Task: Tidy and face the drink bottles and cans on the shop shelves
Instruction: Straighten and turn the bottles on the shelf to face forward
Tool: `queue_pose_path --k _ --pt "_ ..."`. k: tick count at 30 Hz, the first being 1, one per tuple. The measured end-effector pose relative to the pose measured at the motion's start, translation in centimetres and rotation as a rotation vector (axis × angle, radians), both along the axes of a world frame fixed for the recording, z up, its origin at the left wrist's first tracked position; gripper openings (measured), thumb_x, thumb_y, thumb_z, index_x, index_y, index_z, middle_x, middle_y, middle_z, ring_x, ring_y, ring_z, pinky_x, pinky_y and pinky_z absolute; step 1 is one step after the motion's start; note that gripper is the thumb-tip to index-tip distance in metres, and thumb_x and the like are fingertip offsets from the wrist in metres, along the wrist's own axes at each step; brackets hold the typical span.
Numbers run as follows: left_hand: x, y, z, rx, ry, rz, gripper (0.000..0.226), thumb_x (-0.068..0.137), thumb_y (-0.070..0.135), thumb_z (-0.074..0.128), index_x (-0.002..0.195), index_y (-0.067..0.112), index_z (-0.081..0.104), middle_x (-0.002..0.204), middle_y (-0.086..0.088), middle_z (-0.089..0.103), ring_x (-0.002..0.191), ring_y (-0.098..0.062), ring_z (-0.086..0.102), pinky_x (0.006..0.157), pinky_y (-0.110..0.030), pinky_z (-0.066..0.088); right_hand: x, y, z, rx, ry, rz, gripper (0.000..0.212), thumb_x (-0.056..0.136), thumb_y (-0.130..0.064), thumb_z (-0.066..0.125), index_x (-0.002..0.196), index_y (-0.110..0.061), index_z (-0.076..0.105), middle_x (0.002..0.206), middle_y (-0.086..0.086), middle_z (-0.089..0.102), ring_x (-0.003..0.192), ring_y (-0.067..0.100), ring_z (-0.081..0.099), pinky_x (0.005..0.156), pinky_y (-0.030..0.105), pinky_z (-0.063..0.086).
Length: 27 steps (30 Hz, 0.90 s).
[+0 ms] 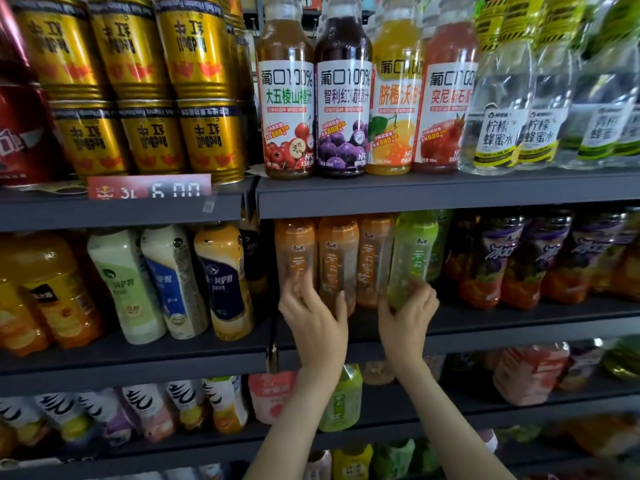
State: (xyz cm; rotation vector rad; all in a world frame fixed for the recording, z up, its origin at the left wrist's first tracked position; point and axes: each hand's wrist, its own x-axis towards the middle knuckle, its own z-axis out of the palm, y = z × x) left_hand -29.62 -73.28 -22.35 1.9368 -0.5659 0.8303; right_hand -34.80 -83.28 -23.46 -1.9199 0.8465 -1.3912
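Right fingers: curled round the lower body of the green bottle, thumb on its left flank, the others on its right.
Right hand: just below the green bottle's label, back toward the camera.
Green bottle: 4th in its row, just beside the orange bottle on its left and leaning a little. Its base is hidden by the right hand, so seated or lifted cannot be told.
Left fingers: 3 bottles left of the green bottle, close together on the lower front of the leftmost orange bottle. They are blurred, so touch or grip cannot be told.
Left thumb: spread away from the left fingers, against the middle orange bottle.
Left hand: left of the green bottle, level with the right hand and apart from it.
Orange bottles: 3, side by side, directly left of the green bottle.
Middle shelf: dark grey board under the green bottle.
Purple-label bottles: row to the right of the green bottle, same shelf.
Milk-tea bottles: 3, well left of the green bottle, leaning.
Juice bottles: 4, on the shelf above the green bottle, labels front.
Gold cans: above and well left of the green bottle, stacked 2 high, printing upside down.
Clear bottles: above and right of the green bottle.
Price tag: above and left of the green bottle, under the gold cans.
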Motion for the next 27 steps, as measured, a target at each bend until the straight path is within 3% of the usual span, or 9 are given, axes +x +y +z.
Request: queue_pose_path --k 2,4,9,14,17,19,27 --pt "-1.0 -1.5 -0.2 0.061 -0.121 -0.061 0.053 0.079 0.019 0.072 0.124 0.009 0.046 0.118 -0.013 0.045 0.107 -0.026 0.047 0.087 -0.036 0.048 -0.9 -2.1 0.4 0.045 -0.005 -0.029 0.059 0.077 -0.007 0.073 0.125 0.003 0.039 0.116 0.018 0.047 0.106 0.028 0.039 0.091 0.047 0.043" --pt "-1.6 -3.1 -0.3 0.131 -0.104 -0.112 0.044 0.079 0.015 0.072 0.119 0.009 0.053 0.111 -0.010 0.055 0.104 -0.025 0.055 0.083 -0.036 0.054 -1.4 -4.2 0.7 0.102 0.038 0.058 0.068 0.077 -0.010 0.074 0.132 0.001 0.036 0.123 0.015 0.048 0.114 0.027 0.042 0.094 0.043 0.042" --pt "-2.8 -6.7 -1.4 0.158 0.067 -0.142 0.063 0.079 0.011 0.072 0.134 -0.001 0.043 0.126 -0.017 0.052 0.120 -0.031 0.052 0.093 -0.031 0.046 -1.4 -6.8 0.3 0.162 0.171 0.247 0.075 0.083 -0.022 0.070 0.144 -0.010 0.028 0.135 0.009 0.047 0.124 0.023 0.047 0.097 0.035 0.045" --pt "-3.6 -9.7 -2.1 0.125 0.133 -0.042 0.075 0.079 0.006 0.072 0.139 -0.005 0.029 0.134 -0.025 0.044 0.124 -0.036 0.046 0.098 -0.039 0.043 -1.9 -7.8 0.4 0.081 0.134 0.248 0.067 0.081 -0.021 0.072 0.137 -0.009 0.037 0.127 0.006 0.051 0.112 0.014 0.050 0.081 0.009 0.038" --pt "-4.0 -11.5 -2.3 0.095 0.196 0.042 0.078 0.082 0.009 0.069 0.143 -0.006 0.023 0.140 -0.026 0.036 0.129 -0.035 0.037 0.106 -0.041 0.036 -2.4 -8.7 0.0 0.029 0.123 0.273 0.067 0.079 -0.026 0.074 0.134 -0.010 0.041 0.125 0.005 0.052 0.116 0.017 0.049 0.087 0.022 0.042" --pt "-4.3 -12.7 -2.1 0.063 0.237 0.094 0.077 0.083 0.013 0.067 0.143 -0.008 0.023 0.140 -0.027 0.037 0.127 -0.037 0.036 0.105 -0.044 0.038 -2.7 -9.4 -0.3 0.008 0.131 0.279 0.068 0.078 -0.031 0.074 0.134 -0.009 0.041 0.126 0.005 0.052 0.119 0.019 0.047 0.093 0.029 0.044" --pt "-3.5 -13.7 -0.3 0.027 0.262 0.274 0.056 0.077 0.023 0.074 0.120 -0.006 0.053 0.102 -0.022 0.053 0.098 -0.038 0.049 0.075 -0.043 0.050 -3.5 -11.4 -0.3 -0.051 0.170 0.376 0.073 0.079 -0.032 0.074 0.135 -0.002 0.040 0.125 0.011 0.048 0.120 0.024 0.044 0.094 0.026 0.037"
